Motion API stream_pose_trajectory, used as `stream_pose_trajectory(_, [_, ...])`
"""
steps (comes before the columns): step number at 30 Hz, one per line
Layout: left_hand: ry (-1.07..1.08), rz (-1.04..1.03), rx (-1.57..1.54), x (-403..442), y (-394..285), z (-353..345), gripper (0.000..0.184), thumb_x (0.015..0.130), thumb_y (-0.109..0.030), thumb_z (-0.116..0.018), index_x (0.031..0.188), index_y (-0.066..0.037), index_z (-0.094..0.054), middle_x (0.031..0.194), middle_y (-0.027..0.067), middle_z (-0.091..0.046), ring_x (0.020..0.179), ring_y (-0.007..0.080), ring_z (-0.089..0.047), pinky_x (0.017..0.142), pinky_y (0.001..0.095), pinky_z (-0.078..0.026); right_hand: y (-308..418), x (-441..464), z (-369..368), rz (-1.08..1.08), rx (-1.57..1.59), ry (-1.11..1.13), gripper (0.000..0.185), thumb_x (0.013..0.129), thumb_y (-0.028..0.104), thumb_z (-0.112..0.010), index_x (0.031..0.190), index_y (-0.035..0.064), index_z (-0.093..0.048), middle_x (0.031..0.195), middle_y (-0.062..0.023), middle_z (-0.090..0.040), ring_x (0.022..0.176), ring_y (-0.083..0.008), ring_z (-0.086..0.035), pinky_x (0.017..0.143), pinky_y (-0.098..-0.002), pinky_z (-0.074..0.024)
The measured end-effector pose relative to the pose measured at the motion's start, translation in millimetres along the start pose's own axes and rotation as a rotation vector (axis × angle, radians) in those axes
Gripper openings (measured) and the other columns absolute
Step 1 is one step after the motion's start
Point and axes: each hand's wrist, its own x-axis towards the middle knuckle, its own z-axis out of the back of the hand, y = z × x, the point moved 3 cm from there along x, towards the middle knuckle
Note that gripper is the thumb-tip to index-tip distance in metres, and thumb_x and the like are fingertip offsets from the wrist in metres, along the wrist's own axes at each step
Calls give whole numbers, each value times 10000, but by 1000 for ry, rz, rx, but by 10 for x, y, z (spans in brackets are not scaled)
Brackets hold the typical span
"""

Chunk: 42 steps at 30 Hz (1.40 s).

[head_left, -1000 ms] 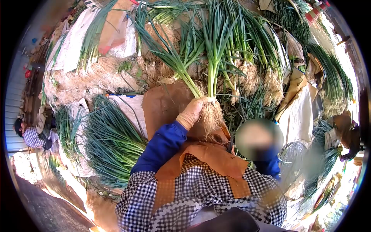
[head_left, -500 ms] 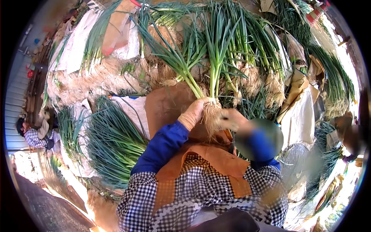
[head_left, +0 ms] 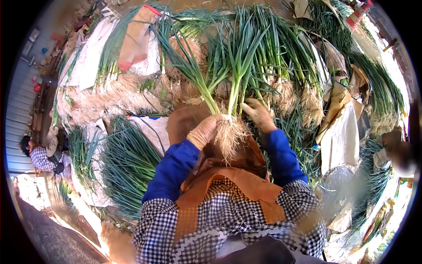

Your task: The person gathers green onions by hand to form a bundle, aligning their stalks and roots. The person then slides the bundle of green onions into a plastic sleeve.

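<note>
My left hand [head_left: 205, 131] is closed around a small bunch of green onions [head_left: 233, 94], just above their pale, stringy roots [head_left: 230, 140]. The bunch stands roughly upright over my lap, its leaves fanning away from me. Close by the right side of the white stems is my right hand [head_left: 260, 116], its fingers stretched toward them and partly apart. Whether the fingertips touch a stem I cannot make out. Beyond the held bunch lie more green onions [head_left: 288, 61] with their roots toward me.
A large pile of green onions [head_left: 127, 167] lies at my left. Brown cloth [head_left: 184, 121] covers my lap. Pale sacks [head_left: 340, 141] and more bunches [head_left: 378, 88] lie at the right. Another person [head_left: 41, 154] sits at the far left.
My right hand has moved from the roots up beside the stems. My left hand has shifted slightly left and toward me with the bunch, and the roots now spread wider.
</note>
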Motion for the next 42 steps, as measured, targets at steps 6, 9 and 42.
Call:
stream_pose_trajectory(6, [-78,-274,-82,-614,-270,126,313,833,-150,-544,1037,85,-520,906,174,-606,730,220,-625,696,298,-557,26,188,-161,-65,692,80,238,891,290,-553,850,62,-607,612,30,-516,493,-53,-432,444,-190,-332])
stream_pose_trajectory(9, [-187,-416,-268,-725,-390,69,344,819,-124,-546,1103,68,-508,885,124,-580,699,180,-609,660,269,-551,222,-81,98,-90,585,-3,205,899,252,-541,829,66,-588,610,30,-510,510,-64,-463,451,-198,-366])
stream_pose_trajectory(42, [-208,-241,-273,203,994,-267,204,854,-142,-584,974,23,-584,861,64,-619,771,157,-592,730,251,-487,-397,-1418,952,-319,300,-41,281,923,262,-497,757,60,-598,599,19,-532,440,-45,-412,373,-202,-307])
